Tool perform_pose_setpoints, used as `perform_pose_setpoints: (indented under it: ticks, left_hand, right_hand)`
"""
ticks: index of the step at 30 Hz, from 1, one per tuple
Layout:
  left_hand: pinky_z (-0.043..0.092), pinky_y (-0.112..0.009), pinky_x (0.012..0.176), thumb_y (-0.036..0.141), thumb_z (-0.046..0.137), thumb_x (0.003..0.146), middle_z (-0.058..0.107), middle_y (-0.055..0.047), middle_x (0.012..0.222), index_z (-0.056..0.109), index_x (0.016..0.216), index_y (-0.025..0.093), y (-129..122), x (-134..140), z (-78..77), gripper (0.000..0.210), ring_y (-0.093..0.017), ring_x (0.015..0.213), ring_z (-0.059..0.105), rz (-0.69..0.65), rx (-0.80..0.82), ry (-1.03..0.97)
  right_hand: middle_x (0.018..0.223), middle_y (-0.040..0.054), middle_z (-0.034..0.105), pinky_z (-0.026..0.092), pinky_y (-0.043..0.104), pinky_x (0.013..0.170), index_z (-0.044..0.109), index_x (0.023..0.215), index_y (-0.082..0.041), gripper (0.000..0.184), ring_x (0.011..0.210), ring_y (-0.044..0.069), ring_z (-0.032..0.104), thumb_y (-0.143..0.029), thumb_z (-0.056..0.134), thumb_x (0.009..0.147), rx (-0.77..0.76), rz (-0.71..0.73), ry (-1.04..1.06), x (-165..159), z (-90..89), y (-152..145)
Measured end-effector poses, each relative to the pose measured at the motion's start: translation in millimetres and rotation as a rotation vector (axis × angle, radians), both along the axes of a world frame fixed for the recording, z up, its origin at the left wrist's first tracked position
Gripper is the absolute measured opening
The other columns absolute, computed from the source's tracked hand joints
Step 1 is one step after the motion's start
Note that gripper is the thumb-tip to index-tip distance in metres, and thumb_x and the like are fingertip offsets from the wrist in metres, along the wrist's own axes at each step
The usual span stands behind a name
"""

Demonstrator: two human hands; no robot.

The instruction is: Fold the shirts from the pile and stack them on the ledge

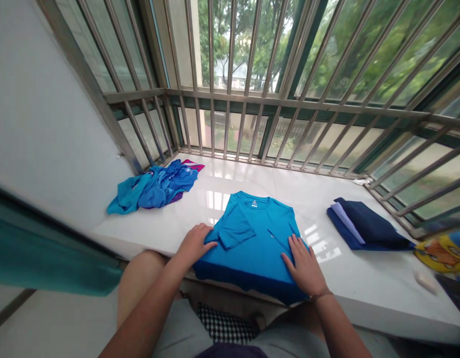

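A blue T-shirt point(259, 238) lies spread on the white ledge in front of me, its neckline facing the window. Its left sleeve is folded inward over the body, and the lower part hangs over the ledge's front edge. My left hand point(194, 243) rests on the shirt's left edge, thumb and fingers apart beside the folded sleeve. On the shirt's right side, my right hand point(304, 263) lies flat with its fingers spread, near a crease in the cloth. A band circles the right wrist.
Crumpled blue and teal clothes point(158, 186) are heaped at the left back. Folded dark blue and lilac clothes point(367, 226) sit on the right, near a yellow printed item point(444, 251). Metal bars point(248, 97) line the window behind the ledge point(222, 171). A teal curtain point(46, 248) hangs at left.
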State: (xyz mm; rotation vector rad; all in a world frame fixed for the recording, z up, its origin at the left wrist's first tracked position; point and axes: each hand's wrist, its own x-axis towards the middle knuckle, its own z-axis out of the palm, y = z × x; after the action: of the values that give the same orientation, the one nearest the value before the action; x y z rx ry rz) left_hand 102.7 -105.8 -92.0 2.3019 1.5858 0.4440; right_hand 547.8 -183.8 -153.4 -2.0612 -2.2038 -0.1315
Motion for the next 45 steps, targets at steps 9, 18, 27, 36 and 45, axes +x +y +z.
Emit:
perform_pose_setpoints:
  ticks: [9,18,27,36,45]
  left_hand:
    - [0.053,-0.034,0.090,0.035,0.046,0.108,0.077,-0.007,0.114,0.072,0.118,0.029,19.0,-30.6,4.2,0.028,-0.027,0.105,0.074,0.167,-0.060,0.157]
    - [0.053,-0.038,0.108,0.036,0.069,0.093,0.070,-0.009,0.133,0.066,0.141,0.027,17.0,-23.5,4.4,0.048,-0.028,0.123,0.067,-0.014,-0.041,-0.140]
    - [0.054,-0.033,0.092,0.029,0.062,0.096,0.074,-0.006,0.122,0.070,0.130,0.027,34.3,-23.4,-7.1,0.035,-0.023,0.108,0.072,-0.027,-0.037,-0.166]
    - [0.052,-0.031,0.083,0.019,0.054,0.097,0.079,-0.004,0.105,0.074,0.112,0.024,44.4,-34.4,-0.2,0.026,-0.020,0.088,0.071,-0.032,-0.067,-0.317]
    - [0.053,-0.029,0.084,0.014,0.059,0.093,0.073,-0.004,0.105,0.076,0.115,0.025,41.0,-43.8,-8.7,0.030,-0.018,0.088,0.069,-0.058,0.026,-0.245]
  right_hand:
    - [0.174,0.0143,0.036,0.027,0.059,0.130,0.042,0.167,-0.013,0.072,0.163,0.031,0.031,-0.058,0.029,0.112,-0.015,-0.011,-0.003,-3.9,6.6,-0.3]
    - [0.166,0.0171,0.049,0.029,0.064,0.127,0.057,0.156,-0.015,0.061,0.158,0.035,0.037,-0.050,0.034,0.111,0.046,-0.014,0.013,-16.3,22.2,5.2]
    - [0.136,0.0172,0.070,0.048,0.036,0.109,0.061,0.145,-0.012,0.044,0.124,0.027,0.065,-0.037,0.049,0.110,-0.149,-0.008,0.286,-163.9,89.2,131.8]
    - [0.114,0.0118,0.077,0.049,0.030,0.090,0.073,0.109,-0.017,0.019,0.106,0.024,0.071,-0.034,0.064,0.105,-0.280,-0.011,0.404,-221.7,77.0,251.7]
    - [0.107,0.0047,0.079,0.049,0.025,0.084,0.069,0.115,-0.020,0.015,0.097,0.017,0.072,-0.028,0.070,0.102,-0.234,0.044,0.560,-246.6,62.2,286.3]
